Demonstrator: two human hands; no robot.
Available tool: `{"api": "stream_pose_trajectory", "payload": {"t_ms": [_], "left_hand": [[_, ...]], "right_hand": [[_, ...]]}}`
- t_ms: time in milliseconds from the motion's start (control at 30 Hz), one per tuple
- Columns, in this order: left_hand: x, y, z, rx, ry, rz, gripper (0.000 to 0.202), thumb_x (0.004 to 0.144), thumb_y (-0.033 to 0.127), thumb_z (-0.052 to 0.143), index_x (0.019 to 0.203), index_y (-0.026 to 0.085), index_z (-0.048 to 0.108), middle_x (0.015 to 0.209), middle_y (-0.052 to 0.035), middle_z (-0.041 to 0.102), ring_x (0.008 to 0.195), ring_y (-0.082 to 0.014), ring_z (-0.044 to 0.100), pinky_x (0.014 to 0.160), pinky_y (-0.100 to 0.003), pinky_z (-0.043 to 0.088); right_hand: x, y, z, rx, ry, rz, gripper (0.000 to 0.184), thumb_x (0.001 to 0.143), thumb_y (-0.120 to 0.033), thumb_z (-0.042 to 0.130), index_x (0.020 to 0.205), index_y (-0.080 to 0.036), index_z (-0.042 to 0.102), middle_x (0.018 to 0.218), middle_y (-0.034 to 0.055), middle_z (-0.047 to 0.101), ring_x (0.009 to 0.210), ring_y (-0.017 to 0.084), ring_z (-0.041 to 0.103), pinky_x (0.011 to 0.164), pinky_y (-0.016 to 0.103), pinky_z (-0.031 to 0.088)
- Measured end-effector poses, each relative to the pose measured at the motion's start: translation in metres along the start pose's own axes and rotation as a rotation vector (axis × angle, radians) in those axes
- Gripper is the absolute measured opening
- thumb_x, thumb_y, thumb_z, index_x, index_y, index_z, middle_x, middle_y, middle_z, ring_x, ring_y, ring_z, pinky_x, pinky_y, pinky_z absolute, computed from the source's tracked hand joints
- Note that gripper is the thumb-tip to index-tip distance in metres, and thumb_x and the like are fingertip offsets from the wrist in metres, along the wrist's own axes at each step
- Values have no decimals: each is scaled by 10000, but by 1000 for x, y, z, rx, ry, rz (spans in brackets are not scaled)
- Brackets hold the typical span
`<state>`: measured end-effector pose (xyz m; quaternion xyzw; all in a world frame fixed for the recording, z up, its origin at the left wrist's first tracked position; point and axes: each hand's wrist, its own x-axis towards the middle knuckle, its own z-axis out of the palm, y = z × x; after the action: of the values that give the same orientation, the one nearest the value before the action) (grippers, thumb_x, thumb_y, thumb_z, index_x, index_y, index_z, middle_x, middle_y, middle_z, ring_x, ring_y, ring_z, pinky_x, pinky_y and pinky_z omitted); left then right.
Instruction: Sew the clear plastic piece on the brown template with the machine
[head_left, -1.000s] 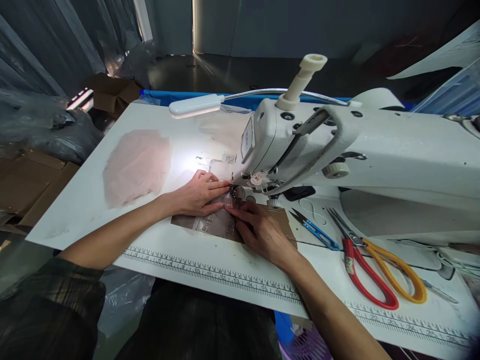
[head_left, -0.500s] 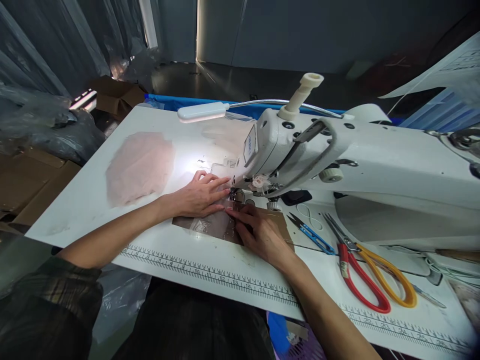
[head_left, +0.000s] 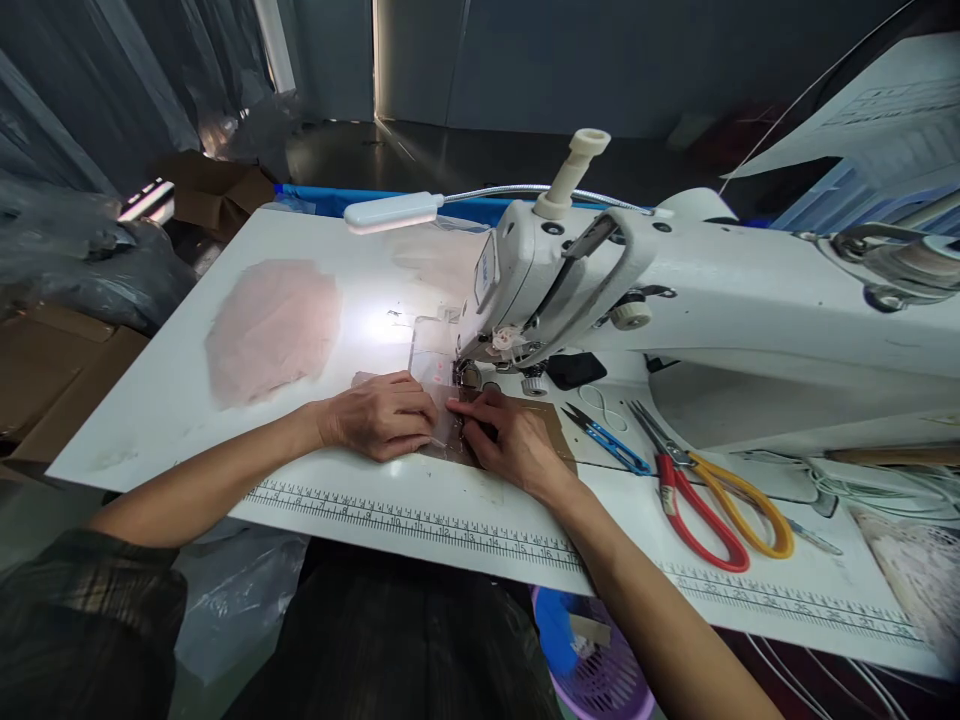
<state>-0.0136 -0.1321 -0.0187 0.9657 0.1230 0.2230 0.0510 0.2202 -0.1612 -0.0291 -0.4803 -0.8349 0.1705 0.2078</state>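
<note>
A strip of sheer pale fabric [head_left: 448,428] lies below the needle area of a white sewing machine [head_left: 517,255], over a brown plate [head_left: 551,415]. My left hand [head_left: 386,415] rests left of the needle, its fingers curled down onto the fabric's edge; the fingertips are partly hidden. On the right side, my right hand [head_left: 514,440] presses the fabric with its index finger stretched toward the presser foot and its thumb apart. Further left on the table sits a flat pile of sheer pink pieces [head_left: 274,333].
Blue thread snips [head_left: 611,442] and large scissors with red and yellow handles [head_left: 705,490] lie right of my right hand. A printed ruler [head_left: 420,525] runs along the front table edge. A lamp [head_left: 394,212] lights the table. Below stands a purple basket [head_left: 607,690].
My left hand has drawn back toward me and left, its spread fingers now curled on the fabric. My right hand stays by the presser foot. The view has shifted slightly right.
</note>
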Motion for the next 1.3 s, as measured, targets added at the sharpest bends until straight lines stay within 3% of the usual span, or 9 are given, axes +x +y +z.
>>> {"api": "stream_pose_trajectory", "payload": {"t_ms": [167,300,733,1067,1300], "left_hand": [[-3,3,-3,27,-45,14,233,926,189,482,867,193,708,992,-67,726,835,-160,650,764,-359,545],[-2,6,0,83,9,32,251,965,223,461,916,181,704,999,-68,735,832,-156,662,744,-338,570],[-2,8,5,123,-48,28,240,952,179,461,907,180,696,981,-52,730,811,-152,642,752,-326,545],[-1,6,5,128,89,95,185,932,158,513,844,151,675,960,-49,729,751,-140,617,688,-295,515],[1,7,4,131,115,116,138,916,139,537,855,136,661,960,-61,728,751,-148,626,686,-303,521]], "right_hand": [[-1,1,2,-10,20,-29,367,879,-239,453,1131,-216,718,966,83,667,766,176,632,678,312,503],[-2,3,4,-26,35,-45,362,874,-213,468,1140,-233,712,978,75,669,770,172,629,676,301,503],[-1,0,-3,12,-3,-32,397,887,-190,447,1214,-199,673,1008,102,653,764,176,622,729,332,515],[-1,5,0,3,18,-40,395,885,-199,453,1207,-179,682,974,114,648,757,185,606,740,339,516],[-2,5,1,37,50,-64,373,891,-200,456,1175,-186,697,967,108,660,752,181,606,749,333,521]]}}
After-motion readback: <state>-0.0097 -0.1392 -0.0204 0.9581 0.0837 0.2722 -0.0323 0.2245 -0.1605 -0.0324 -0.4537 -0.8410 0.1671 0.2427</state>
